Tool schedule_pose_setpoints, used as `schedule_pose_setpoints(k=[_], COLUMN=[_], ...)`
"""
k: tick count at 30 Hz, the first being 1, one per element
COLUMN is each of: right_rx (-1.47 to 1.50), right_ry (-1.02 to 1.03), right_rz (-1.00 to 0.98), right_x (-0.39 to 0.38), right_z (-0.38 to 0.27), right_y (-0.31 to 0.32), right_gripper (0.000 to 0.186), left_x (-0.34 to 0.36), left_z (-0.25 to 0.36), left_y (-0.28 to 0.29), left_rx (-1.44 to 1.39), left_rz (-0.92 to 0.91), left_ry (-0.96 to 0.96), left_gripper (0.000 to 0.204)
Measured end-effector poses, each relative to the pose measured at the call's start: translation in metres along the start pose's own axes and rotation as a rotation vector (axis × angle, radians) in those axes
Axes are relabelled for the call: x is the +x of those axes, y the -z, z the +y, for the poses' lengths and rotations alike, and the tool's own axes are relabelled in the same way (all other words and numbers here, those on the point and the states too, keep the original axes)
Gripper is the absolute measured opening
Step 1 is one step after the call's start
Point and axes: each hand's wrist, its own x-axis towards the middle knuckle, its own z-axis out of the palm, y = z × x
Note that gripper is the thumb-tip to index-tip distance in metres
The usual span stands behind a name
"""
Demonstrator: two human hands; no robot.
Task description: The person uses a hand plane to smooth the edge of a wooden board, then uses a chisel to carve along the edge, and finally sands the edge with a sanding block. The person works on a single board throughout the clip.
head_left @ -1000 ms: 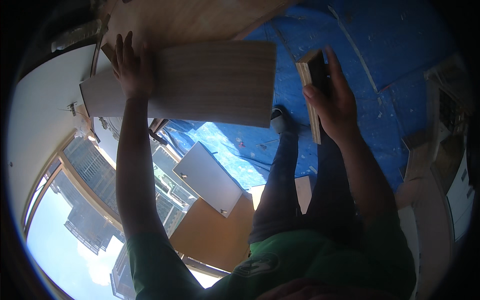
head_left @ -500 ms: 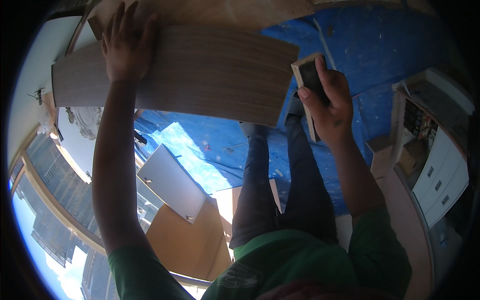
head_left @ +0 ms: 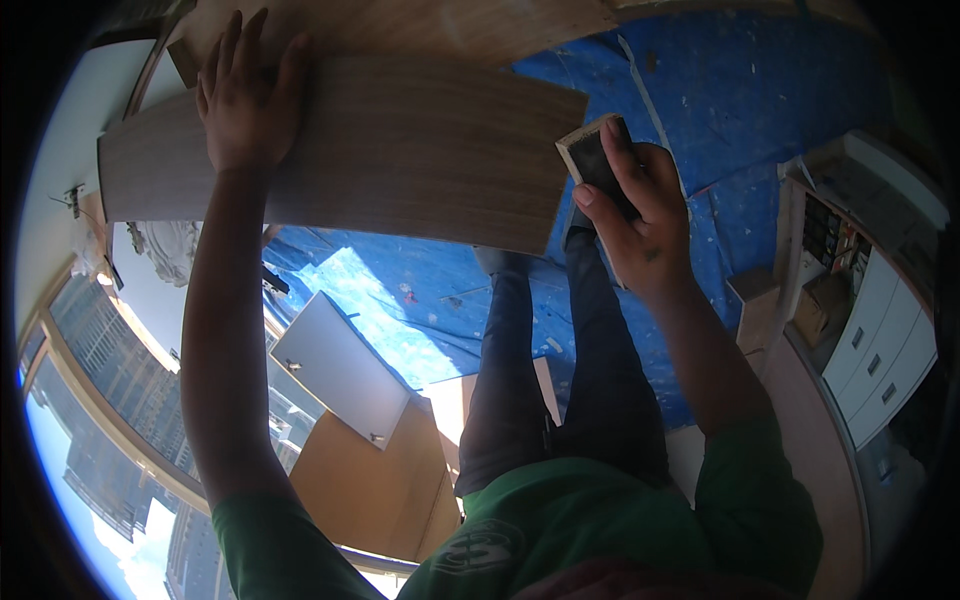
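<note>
A long brown wood-grain board [head_left: 420, 150] lies across the upper left in front of me. My left hand [head_left: 248, 110] presses flat on it near its far edge, fingers stretched and a little spread. Just past the board's right end, my right hand [head_left: 645, 215] grips a wooden block [head_left: 598, 170] with a dark face and pale raw edges. The thumb and a finger lie along the block's dark face. Part of the block is hidden behind the hand, and whether it touches the board I cannot tell.
A blue sheet [head_left: 740, 110] covers the floor under my feet. A white panel with hinges [head_left: 340, 360] leans by a tan board [head_left: 375, 485] at lower left, near a window [head_left: 120, 350]. White drawers [head_left: 880, 350] stand at right. Light plywood [head_left: 450, 25] lies beyond the board.
My right hand has moved a little left with the wooden block, closer to the board's right end, and the block is tilted differently. My left hand stays flat on the board.
</note>
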Motion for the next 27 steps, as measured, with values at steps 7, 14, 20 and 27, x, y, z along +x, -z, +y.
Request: schedule_pose_setpoints(k=[7,14,20,27], right_rx=[0.002,-0.032,-0.028,0.110], right_ry=[-0.050,-0.014,-0.005,-0.037], right_rz=[0.017,-0.023,0.014,-0.267], right_x=[0.031,0.002,0.017,-0.088], right_z=[0.007,-0.001,0.006,-0.043], right_y=[0.001,-0.001,-0.008,0.008], right_gripper=[0.065,0.070,0.072,0.076], left_x=[-0.001,0.000,-0.001,0.003], left_z=[-0.001,-0.003,-0.006,-0.008], left_y=[0.000,-0.003,-0.001,0.000], left_rx=[0.017,0.030,0.019,-0.001], left_rz=[-0.029,-0.016,-0.031,-0.027], left_ry=[0.012,-0.027,-0.018,-0.015], left_gripper=[0.063,0.062,0.062,0.061])
